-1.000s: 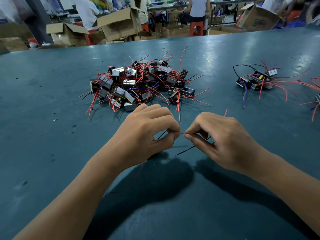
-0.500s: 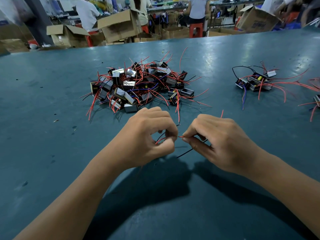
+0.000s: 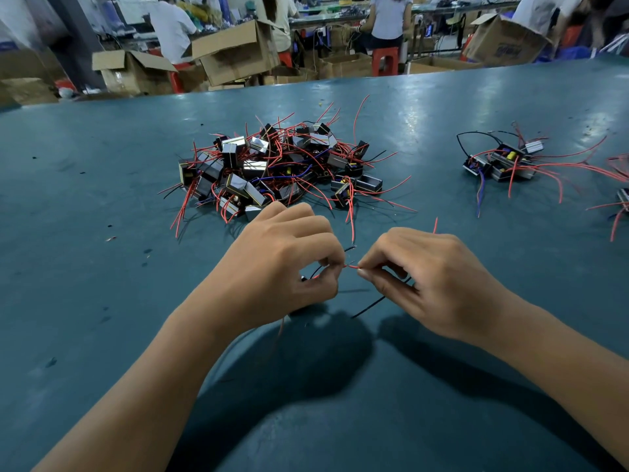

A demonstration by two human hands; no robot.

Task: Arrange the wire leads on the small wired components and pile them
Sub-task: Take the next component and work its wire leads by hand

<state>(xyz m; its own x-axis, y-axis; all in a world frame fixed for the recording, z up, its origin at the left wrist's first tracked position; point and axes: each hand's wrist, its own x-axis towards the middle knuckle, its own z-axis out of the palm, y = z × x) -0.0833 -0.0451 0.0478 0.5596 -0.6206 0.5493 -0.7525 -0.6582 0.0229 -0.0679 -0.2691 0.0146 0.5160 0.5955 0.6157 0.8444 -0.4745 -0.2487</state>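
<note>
My left hand (image 3: 286, 267) and my right hand (image 3: 429, 281) meet close together over the teal table (image 3: 102, 301). Between their fingertips both pinch a thin red wire lead (image 3: 350, 266). A small component is mostly hidden inside my left hand. A black lead (image 3: 371, 304) trails out below my right hand onto the table. Just beyond my hands lies a big heap of small wired components (image 3: 272, 168), black and silver blocks with tangled red, black and blue leads. A smaller pile of components (image 3: 500, 161) sits at the right.
Another component with red leads (image 3: 623, 199) pokes in at the right edge. Past the table's far edge stand open cardboard boxes (image 3: 235, 49), red stools and several people at benches. Small dark specks (image 3: 146, 252) dot the table at left.
The pinched red lead between my fingertips has shortened slightly as both hands work it; the hands stay almost in place, and the view has shifted a little.
</note>
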